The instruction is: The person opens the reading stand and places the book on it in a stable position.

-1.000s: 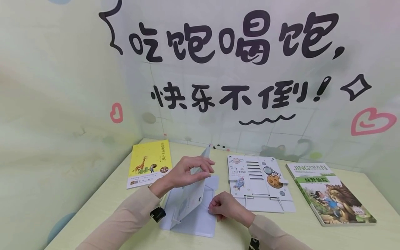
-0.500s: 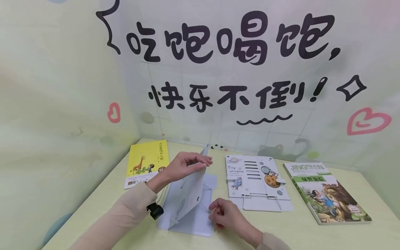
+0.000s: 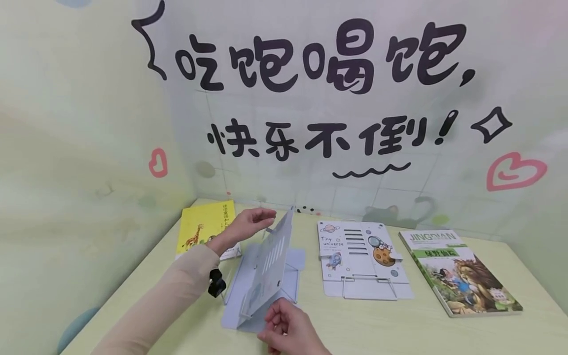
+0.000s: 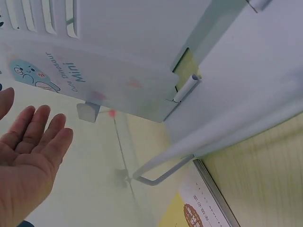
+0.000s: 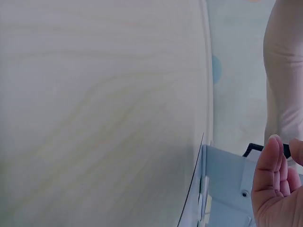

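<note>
My left hand (image 3: 248,224) is open, fingers straight, just behind the top edge of the pale blue plastic book stand (image 3: 266,268) and not touching it. My right hand (image 3: 290,330) is loosely curled near the stand's front edge and holds nothing. The stand sits at the left-middle of the light yellow wooden table (image 3: 377,325), its slotted panel raised steeply on a thin wire leg (image 4: 161,172). I judge the panel may fall flat if the wire is not locked in its notch, since no hand supports it. The yellow giraffe book (image 3: 201,229) lies behind it; a second white stand with space pictures (image 3: 361,259) lies flat to the right.
</note>
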{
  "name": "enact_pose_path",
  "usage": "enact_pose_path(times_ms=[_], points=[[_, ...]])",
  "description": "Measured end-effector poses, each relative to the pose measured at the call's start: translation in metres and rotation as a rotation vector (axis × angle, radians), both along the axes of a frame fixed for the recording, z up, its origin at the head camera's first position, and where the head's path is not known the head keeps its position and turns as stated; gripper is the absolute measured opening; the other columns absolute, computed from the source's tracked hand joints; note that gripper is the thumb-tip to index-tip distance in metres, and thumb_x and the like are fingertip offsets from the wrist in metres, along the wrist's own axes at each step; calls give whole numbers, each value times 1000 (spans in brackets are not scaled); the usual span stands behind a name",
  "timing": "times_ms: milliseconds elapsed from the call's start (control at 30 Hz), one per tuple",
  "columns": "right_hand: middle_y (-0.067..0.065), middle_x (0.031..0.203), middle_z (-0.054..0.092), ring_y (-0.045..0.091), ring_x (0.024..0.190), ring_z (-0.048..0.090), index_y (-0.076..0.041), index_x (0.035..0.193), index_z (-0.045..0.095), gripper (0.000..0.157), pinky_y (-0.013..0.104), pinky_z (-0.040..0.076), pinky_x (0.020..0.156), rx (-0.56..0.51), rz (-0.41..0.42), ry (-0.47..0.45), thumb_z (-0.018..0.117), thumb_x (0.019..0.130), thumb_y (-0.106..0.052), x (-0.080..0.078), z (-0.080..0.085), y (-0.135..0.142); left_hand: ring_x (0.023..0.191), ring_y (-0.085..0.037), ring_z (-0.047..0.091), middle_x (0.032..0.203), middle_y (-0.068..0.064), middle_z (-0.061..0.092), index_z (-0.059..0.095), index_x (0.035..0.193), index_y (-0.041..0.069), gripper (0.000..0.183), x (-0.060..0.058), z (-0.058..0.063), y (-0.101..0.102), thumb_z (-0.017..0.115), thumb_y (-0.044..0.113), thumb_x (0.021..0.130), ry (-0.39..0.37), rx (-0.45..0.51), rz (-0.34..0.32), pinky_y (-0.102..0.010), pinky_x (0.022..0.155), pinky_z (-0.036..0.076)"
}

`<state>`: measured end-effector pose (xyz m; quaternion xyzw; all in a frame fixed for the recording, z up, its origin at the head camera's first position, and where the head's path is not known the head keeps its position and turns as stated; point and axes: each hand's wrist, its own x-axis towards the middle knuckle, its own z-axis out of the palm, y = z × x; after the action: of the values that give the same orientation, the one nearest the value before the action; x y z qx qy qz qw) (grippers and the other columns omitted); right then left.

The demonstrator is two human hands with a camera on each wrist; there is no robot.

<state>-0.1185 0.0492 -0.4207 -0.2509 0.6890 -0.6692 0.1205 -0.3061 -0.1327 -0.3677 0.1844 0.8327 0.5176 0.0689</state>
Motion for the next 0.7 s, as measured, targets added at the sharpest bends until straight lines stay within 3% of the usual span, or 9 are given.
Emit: enact_pose_path(times_ms=[267,467,700], points=[[2,76,56,3,53,57,9,99,48,20,16,50,51,-108,-15,-157,60,90,-6,-5,-7,-20,112,-27,59,125,-14,60,53,130,1,41,-5,-10,2,54,24,96,-57,-114,-11,-43,97,45],[13,78,60,2,55,57,9,101,50,19,20,52,50,-98,-47,-96,55,94,-9,-9,-12,-23,108,-23,61,118,-11,64,59,123,4,34,-4,-13,4,57,22,95,-45,-132,-26,-39,94,48],[2,79,58,3,55,56,3,104,52,18,19,51,50,-64,-72,-93,55,95,-12,-10,-11,-23,104,-22,62,114,-11,65,61,120,3,32,-7,-13,5,58,20,94,-14,-126,-34,-37,90,50]])
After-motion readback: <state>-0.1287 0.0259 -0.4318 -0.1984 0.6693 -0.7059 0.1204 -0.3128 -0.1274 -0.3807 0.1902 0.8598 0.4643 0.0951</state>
